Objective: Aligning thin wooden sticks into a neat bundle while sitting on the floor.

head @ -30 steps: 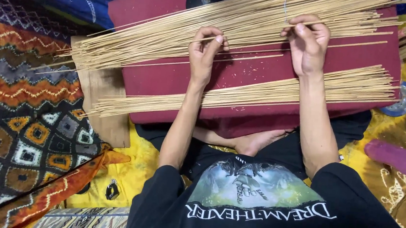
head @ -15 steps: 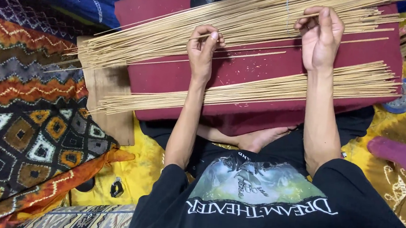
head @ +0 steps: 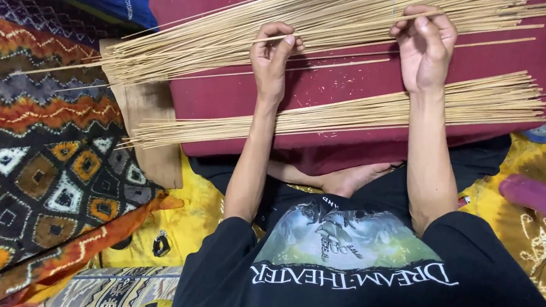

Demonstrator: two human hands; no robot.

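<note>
- The left hand (head: 271, 56) and the right hand (head: 426, 45) each pinch one end of a single thin stick (head: 348, 28), lifted just above the upper pile (head: 230, 33) near the top centre of the frame.
- Two heaps of pale sticks lie across the maroon cushion (head: 330, 90): the larger upper pile, and a smaller lower pile (head: 367, 109) nearer the person.
- Judging by the heaps, sorting looks under way, with most sticks not yet moved.
- One purple bottle-like thing (head: 545, 199) lies at right; patterned cloth (head: 33, 154) fills the left.
</note>
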